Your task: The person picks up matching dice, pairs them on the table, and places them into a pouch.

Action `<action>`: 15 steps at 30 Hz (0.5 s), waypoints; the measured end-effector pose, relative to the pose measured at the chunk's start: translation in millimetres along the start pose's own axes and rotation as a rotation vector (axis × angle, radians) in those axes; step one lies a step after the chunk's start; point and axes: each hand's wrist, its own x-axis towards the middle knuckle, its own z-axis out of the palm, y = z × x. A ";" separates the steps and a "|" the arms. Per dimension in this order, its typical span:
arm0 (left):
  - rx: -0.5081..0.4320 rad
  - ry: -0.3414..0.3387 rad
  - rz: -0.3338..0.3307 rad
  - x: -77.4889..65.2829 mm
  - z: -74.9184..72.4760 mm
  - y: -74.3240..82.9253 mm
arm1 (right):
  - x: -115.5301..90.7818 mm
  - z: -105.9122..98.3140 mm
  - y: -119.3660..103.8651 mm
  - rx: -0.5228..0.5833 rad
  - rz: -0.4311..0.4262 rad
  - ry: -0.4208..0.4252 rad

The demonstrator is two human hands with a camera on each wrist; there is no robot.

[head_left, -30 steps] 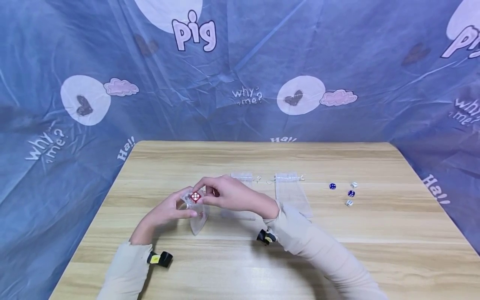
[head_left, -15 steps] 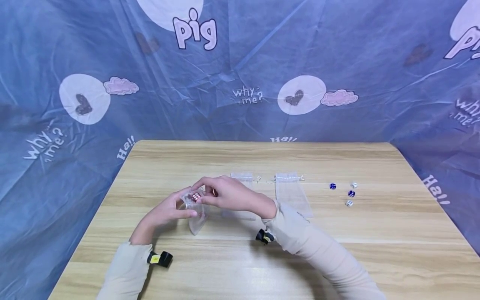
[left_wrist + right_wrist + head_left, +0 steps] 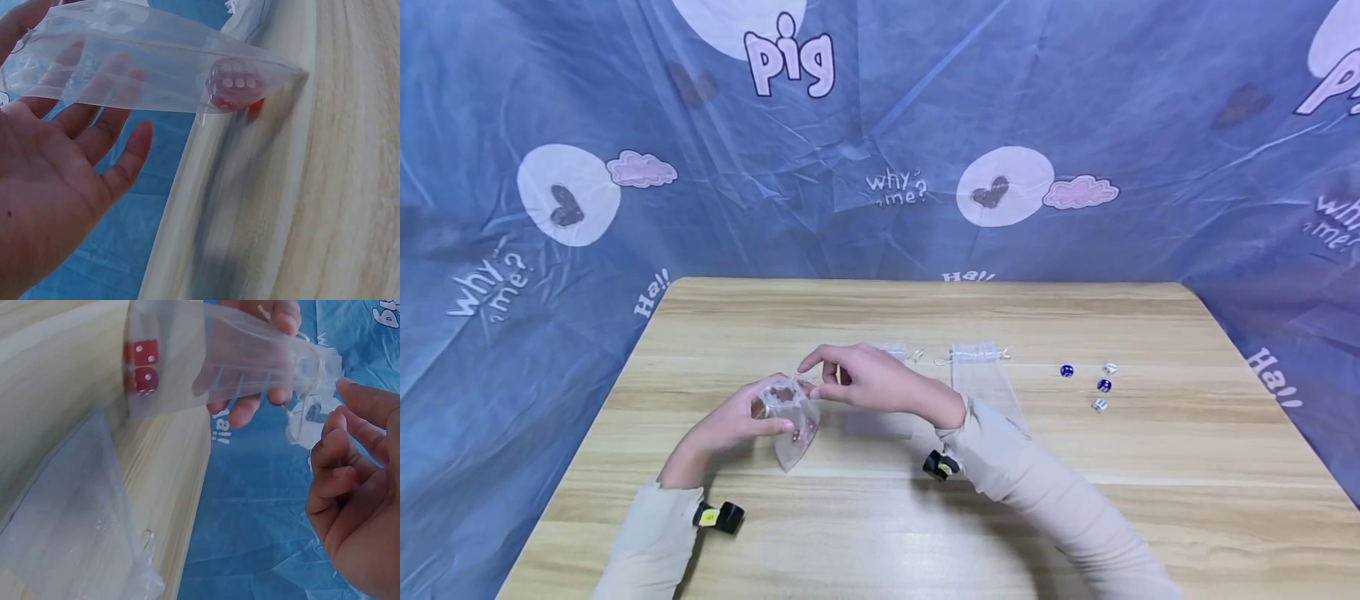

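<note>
My left hand grips a sheer white drawstring pouch near its mouth, thumb in front and fingers behind. The pouch's closed end hangs down close over the table. Inside it, two red dice with white dots show side by side in the right wrist view; in the left wrist view a red die sits at the pouch's bottom. Right at the pouch's rim is my right hand, index finger and thumb apart and nothing between them. Its other fingers are loosely bent, as the right wrist view shows.
Two more sheer pouches lie flat behind: one partly hidden under my right arm, the other further right. On the right side of the wooden table are two blue dice and two white dice.
The red die that my right fingertips held at the pouch's mouth has left them and gone into the pouch. My right hand has drawn slightly back to the right; the left stays in place.
</note>
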 end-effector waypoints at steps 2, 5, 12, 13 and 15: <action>-0.007 -0.001 0.008 -0.7 -0.1 -1.0 | -0.1 0.4 2.0 0.002 -0.006 -0.005; -0.023 -0.006 0.013 -1.3 -0.3 -2.4 | 0.4 2.6 4.9 0.003 -0.007 -0.021; -0.025 0.000 0.009 0.1 -0.6 -2.8 | 5.5 9.2 6.4 -0.023 -0.012 -0.053; -0.023 0.003 0.004 0.1 -0.6 -2.7 | 6.4 10.2 6.3 -0.019 -0.017 -0.054; -0.026 0.001 0.000 0.1 -0.5 -2.3 | 7.7 11.8 5.6 -0.011 -0.024 -0.056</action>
